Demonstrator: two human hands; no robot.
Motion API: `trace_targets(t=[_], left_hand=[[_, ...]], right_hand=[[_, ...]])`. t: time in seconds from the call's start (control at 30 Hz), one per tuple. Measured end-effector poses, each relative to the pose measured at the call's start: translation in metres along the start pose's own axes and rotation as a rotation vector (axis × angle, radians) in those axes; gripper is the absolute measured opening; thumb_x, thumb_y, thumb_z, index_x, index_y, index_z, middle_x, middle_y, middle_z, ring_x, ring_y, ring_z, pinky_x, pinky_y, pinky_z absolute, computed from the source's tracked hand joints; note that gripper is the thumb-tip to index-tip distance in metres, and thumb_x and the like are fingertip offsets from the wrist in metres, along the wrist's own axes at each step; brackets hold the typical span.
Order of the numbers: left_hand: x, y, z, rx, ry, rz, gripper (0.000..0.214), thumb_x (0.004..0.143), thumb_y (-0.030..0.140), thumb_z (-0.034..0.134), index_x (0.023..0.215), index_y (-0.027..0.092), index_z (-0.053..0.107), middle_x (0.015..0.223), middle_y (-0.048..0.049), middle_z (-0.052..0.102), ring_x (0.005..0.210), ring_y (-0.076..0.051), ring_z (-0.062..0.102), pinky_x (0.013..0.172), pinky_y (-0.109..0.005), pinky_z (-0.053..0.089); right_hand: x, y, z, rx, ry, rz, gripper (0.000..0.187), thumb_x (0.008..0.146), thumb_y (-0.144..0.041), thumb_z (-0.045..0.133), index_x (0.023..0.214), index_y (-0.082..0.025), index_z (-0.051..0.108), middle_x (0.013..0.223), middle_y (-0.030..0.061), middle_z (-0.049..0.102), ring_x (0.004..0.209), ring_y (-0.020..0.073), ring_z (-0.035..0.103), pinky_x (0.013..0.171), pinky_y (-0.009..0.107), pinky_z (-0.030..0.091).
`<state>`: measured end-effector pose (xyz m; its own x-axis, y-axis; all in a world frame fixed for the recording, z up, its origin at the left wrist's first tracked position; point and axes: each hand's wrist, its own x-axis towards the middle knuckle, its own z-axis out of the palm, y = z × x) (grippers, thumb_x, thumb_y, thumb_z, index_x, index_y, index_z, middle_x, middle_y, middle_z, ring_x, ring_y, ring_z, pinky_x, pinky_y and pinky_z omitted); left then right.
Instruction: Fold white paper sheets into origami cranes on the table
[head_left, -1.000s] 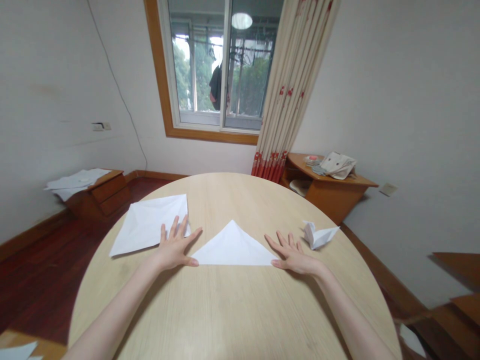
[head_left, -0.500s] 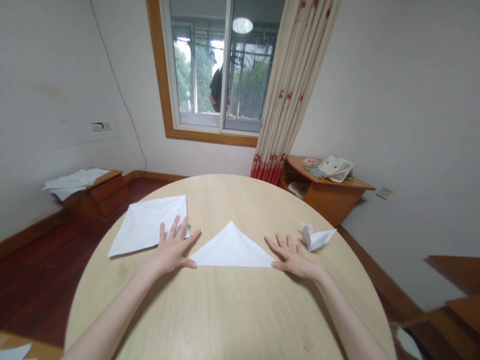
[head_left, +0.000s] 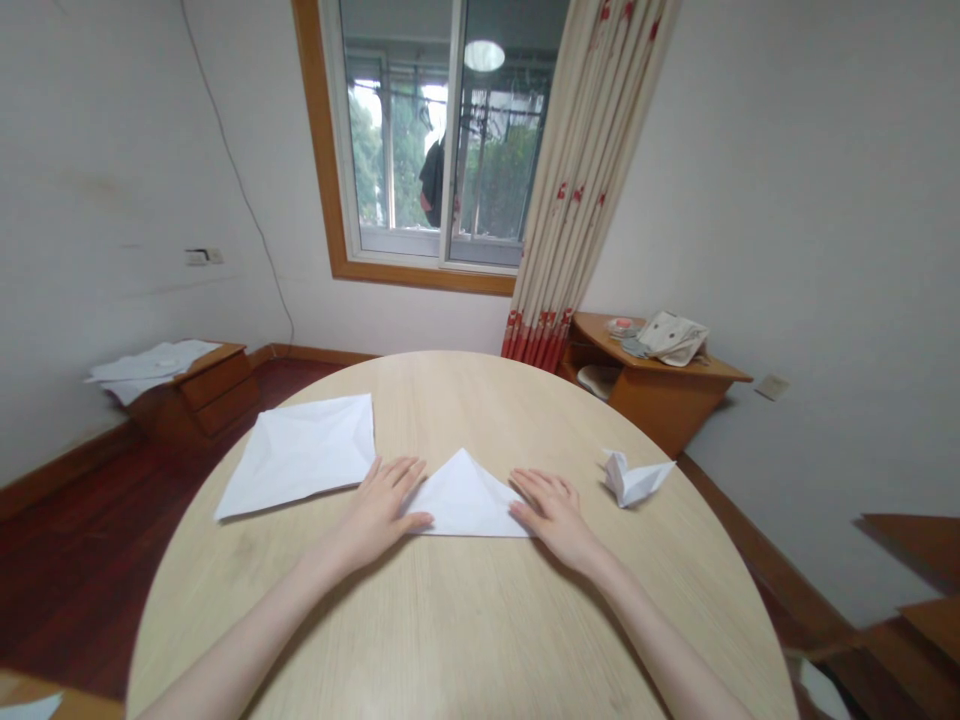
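Note:
A white sheet of paper folded into a triangle [head_left: 466, 505] lies flat on the round wooden table [head_left: 465, 620], its peak pointing away from me. My left hand [head_left: 386, 508] rests over its left corner, palm down with fingers stretched out and the thumb on the paper. Over the right corner lies my right hand [head_left: 553, 510], likewise flat, fingers extended and thumb on the paper. Both hands cover the triangle's outer corners. Just beyond my left fingers is a stack of white paper [head_left: 307, 450].
A folded paper bird [head_left: 634, 480] stands at the table's right side. Behind the table are a corner cabinet [head_left: 652, 385] with a cloth bag [head_left: 675, 337] on it and a long curtain [head_left: 577, 190]. A low drawer unit [head_left: 221, 390] bearing papers stands at the left.
Both hands have slid inward from the triangle's tips onto the paper. Their spread fingers have come closer together, and the left hand has moved off the paper stack.

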<state>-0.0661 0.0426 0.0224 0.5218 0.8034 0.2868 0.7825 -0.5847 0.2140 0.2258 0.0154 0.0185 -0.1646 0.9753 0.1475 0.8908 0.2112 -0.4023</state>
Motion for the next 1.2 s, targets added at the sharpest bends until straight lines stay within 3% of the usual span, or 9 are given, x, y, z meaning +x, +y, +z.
trace_targets(t=[0.23,0.73,1.03,1.2], left_hand=[[-0.003,0.013,0.017,-0.108,-0.068,-0.072,0.06,0.088,0.041,0.056,0.14,0.016,0.038,0.143,-0.0138,0.043,0.133,-0.03,0.037,0.112,-0.049,0.022],[-0.003,0.015,0.025,-0.032,0.027,-0.013,0.054,0.089,0.035,0.057,0.138,0.021,0.039,0.141,-0.0117,0.046,0.131,-0.029,0.041,0.11,-0.051,0.026],[-0.003,0.019,0.019,-0.132,0.17,0.007,0.067,0.08,0.024,0.067,0.139,0.022,0.035,0.134,-0.0118,0.051,0.12,-0.028,0.049,0.1,-0.044,0.041],[-0.004,0.018,0.018,-0.186,0.194,0.002,0.068,0.081,0.021,0.065,0.141,0.025,0.032,0.136,-0.0107,0.049,0.122,-0.027,0.048,0.101,-0.044,0.041]], right_hand=[[-0.005,-0.017,0.021,-0.155,0.019,-0.032,0.06,0.086,-0.049,0.051,0.137,-0.017,0.045,0.145,0.0136,0.041,0.132,0.0301,0.034,0.107,0.049,0.021],[-0.005,-0.016,0.027,-0.15,0.044,-0.019,0.059,0.085,-0.047,0.055,0.135,-0.016,0.046,0.142,0.0131,0.045,0.13,0.0293,0.037,0.106,0.047,0.024],[-0.004,-0.016,0.027,-0.109,0.081,-0.021,0.06,0.084,-0.044,0.057,0.135,-0.016,0.045,0.14,0.0131,0.048,0.128,0.0284,0.04,0.105,0.046,0.026],[-0.004,-0.017,0.026,-0.106,0.099,-0.054,0.058,0.085,-0.043,0.054,0.136,-0.018,0.045,0.14,0.0129,0.048,0.128,0.029,0.04,0.105,0.047,0.027]])
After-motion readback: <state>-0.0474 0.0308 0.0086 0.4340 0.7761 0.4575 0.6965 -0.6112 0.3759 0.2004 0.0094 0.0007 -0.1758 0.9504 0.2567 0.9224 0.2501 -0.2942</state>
